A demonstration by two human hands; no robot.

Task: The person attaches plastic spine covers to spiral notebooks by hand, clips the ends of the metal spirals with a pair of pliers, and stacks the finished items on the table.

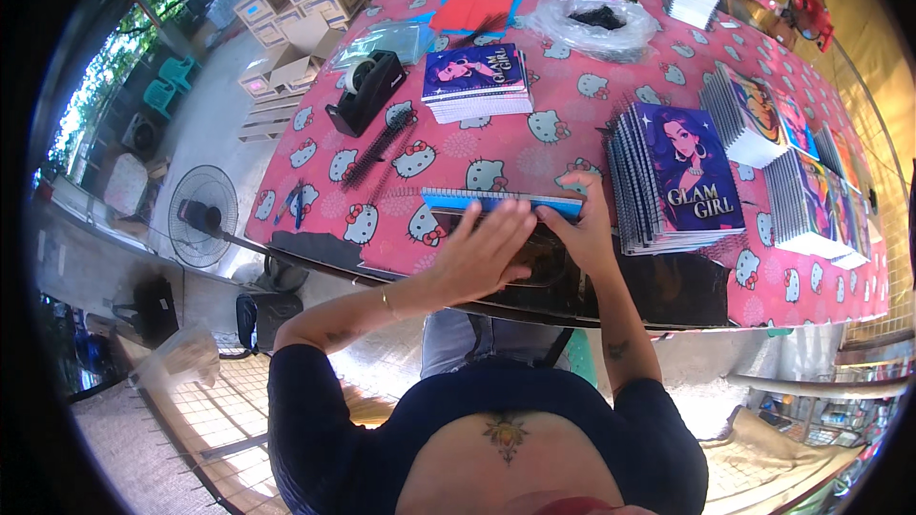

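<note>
A notebook with a blue cover and a row of coil loops (458, 198) stands on its edge at the table's near side, its spine upward. My right hand (587, 229) grips its right end between thumb and fingers. Against its near face lies my left hand (487, 253), fingers stretched out and flat. Just right of my right hand rises a tall stack of spiral notebooks (692, 172) with purple covers. A shorter stack of the same notebooks (477, 76) sits beyond my hands. Loose black spiral coils (382, 148) lie to the left.
A black tape dispenser (367, 93) stands at the table's left side. Clear plastic wrap with black coils (592, 24) and red sheets (472, 11) lie farther back. More notebook stacks (811, 200) line the right. A standing fan (202, 213) is beside the table, left.
</note>
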